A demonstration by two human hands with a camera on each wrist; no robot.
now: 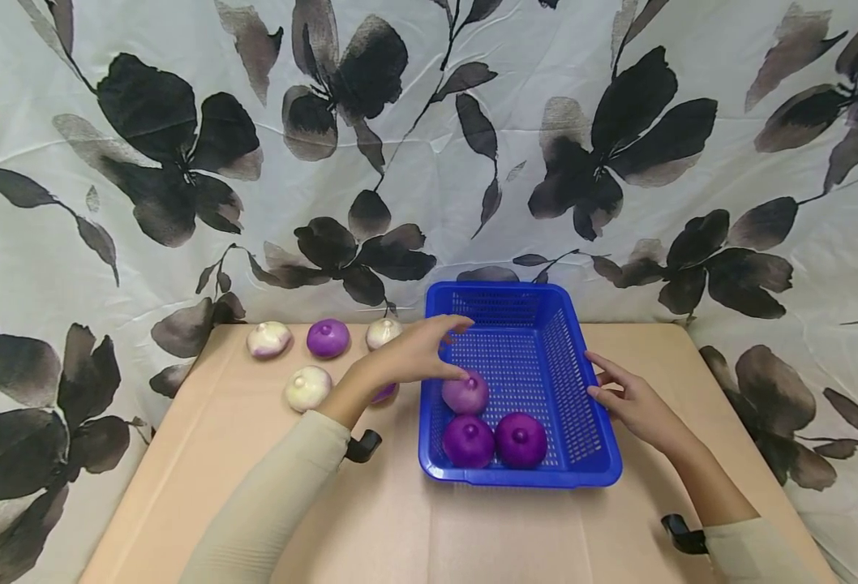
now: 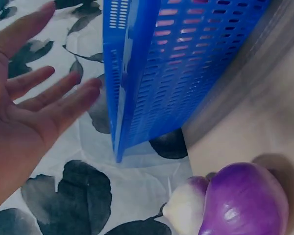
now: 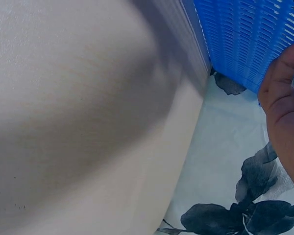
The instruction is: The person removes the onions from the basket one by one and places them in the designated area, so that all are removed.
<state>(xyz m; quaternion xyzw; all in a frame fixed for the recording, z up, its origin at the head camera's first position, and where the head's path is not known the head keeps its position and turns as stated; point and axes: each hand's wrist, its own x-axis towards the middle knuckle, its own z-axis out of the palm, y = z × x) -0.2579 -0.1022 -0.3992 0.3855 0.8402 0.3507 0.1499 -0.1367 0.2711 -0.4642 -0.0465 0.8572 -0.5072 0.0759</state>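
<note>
Over the left side of the blue plastic basket (image 1: 546, 478), the left hand (image 1: 423, 352) holds nothing, fingers apart, by three purple onions (image 1: 521, 440) inside; the right hand (image 1: 629, 403) pinches the rim. Loading seems in hand; next probably calls for fetching another purple onion (image 1: 328, 338) from the table (image 1: 414, 527)
</note>
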